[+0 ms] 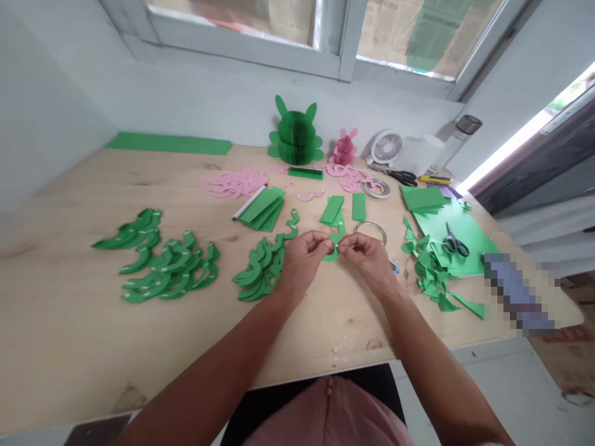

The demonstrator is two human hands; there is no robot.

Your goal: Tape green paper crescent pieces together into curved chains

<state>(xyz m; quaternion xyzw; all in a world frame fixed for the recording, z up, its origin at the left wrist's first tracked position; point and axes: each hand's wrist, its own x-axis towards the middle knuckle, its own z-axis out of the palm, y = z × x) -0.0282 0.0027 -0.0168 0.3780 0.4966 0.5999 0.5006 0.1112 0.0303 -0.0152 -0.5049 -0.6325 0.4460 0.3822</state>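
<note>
Both hands meet over the middle of the wooden table. My left hand point(304, 255) pinches the left side of a curved green paper piece point(331, 257). The fingertips of my right hand point(366, 251) are pressed together at the piece's right edge; a tiny pale bit shows there, too small to make out. Just left of my left hand lies a pile of curved green cutouts point(261, 269). Beyond the hands are folded green paper strips point(331, 209). A tape roll point(379, 226) lies behind my right hand.
More green cutouts point(171, 269) are piled at the left. Green scraps point(430, 272) and scissors point(455, 241) on green paper are at the right. Along the back stand a green paper figure point(296, 137), a pink one point(344, 148), a small fan point(387, 147) and a bottle point(453, 144).
</note>
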